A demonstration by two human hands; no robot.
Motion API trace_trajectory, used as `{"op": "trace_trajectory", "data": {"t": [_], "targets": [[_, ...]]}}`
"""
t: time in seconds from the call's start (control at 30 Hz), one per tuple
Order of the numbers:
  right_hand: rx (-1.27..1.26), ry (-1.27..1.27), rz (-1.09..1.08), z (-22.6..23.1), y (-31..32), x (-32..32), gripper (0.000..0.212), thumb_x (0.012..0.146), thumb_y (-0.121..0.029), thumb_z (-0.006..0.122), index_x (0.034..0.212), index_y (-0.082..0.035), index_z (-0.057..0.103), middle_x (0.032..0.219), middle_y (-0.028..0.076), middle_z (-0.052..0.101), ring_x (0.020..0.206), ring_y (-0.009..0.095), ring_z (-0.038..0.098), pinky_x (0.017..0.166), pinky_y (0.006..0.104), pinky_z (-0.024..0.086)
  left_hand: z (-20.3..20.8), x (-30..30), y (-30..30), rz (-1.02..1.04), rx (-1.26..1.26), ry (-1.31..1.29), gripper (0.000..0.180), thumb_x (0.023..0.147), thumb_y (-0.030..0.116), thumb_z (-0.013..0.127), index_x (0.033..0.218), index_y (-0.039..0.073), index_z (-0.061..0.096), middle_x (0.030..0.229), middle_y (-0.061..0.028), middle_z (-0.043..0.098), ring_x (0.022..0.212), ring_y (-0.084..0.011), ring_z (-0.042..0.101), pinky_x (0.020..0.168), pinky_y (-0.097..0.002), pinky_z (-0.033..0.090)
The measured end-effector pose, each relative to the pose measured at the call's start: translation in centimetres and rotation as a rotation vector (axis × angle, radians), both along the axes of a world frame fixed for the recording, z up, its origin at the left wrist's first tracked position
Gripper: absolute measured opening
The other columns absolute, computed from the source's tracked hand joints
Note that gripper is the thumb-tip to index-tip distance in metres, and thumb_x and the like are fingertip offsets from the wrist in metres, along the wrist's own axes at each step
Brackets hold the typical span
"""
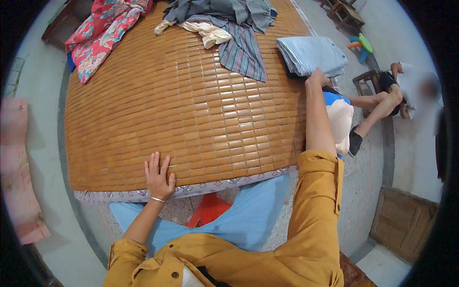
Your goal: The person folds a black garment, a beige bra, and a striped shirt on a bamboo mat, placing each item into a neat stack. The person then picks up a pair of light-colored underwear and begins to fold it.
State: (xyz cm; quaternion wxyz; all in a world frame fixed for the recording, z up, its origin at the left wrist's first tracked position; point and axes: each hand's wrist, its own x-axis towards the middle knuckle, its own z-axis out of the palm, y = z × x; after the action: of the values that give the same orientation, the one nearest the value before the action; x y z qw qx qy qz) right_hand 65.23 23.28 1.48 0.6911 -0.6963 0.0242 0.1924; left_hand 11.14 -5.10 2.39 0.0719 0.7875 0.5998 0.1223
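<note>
My left hand (158, 179) lies flat with fingers spread on the near edge of a brown bamboo mat (181, 119) that covers a bed. A thin bracelet circles that wrist. My right arm reaches forward along the bed's right side. The right hand (317, 80) is bent at the near edge of a folded blue-and-white striped cloth (311, 55), close against it. Its fingers are mostly hidden, so their grip does not show. Just beside that forearm is a pale pink and blue cloth bundle (339, 119), with something dark near its top.
At the far side lie grey and striped clothes (241, 50), a cream cloth (208, 33) and a red floral cloth (107, 33). Beyond the bed's right side a person (406, 91) sits with legs stretched toward it. A green-topped stool (365, 43) stands farther back.
</note>
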Motion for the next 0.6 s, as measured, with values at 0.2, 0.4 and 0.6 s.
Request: {"op": "trace_trajectory", "data": {"t": [0.2,0.4,0.6], "targets": [[0.291,-0.083,0.076,-0.5,-0.3,-9.7,0.048,0.082,-0.027,0.067,0.111,0.001,0.043,0.099,0.014,0.052,0.076,0.022,0.055,0.051,0.0321,0.051,0.1,-0.1,0.1,-0.005,-0.013,-0.015,0.054,0.08,0.027,0.051,0.131,0.014,0.045,0.143,-0.017,0.029,0.133,-0.034,0.026,0.107,-0.0534,0.016],[-0.482,-1.069,0.847,-0.9,-1.9,-19.1,0.03,0.077,-0.022,0.063,0.094,0.001,0.056,0.093,0.021,0.06,0.092,0.035,0.058,0.078,0.0469,0.044,0.0,-0.4,-0.3,0.003,0.0,-0.002,0.055,0.079,0.028,0.053,0.132,0.016,0.045,0.143,-0.0171,0.029,0.133,-0.034,0.026,0.107,-0.0532,0.018],[-0.011,-0.876,1.431,0.2,-6.5,-29.8,0.011,0.074,-0.01,0.055,0.079,-0.005,0.063,0.076,0.019,0.061,0.071,0.037,0.059,0.065,0.0446,0.047,-0.4,-0.6,-0.4,-0.011,0.026,-0.04,0.056,0.079,0.03,0.054,0.131,0.015,0.046,0.142,-0.0171,0.03,0.132,-0.0344,0.026,0.107,-0.0523,0.017]]}}
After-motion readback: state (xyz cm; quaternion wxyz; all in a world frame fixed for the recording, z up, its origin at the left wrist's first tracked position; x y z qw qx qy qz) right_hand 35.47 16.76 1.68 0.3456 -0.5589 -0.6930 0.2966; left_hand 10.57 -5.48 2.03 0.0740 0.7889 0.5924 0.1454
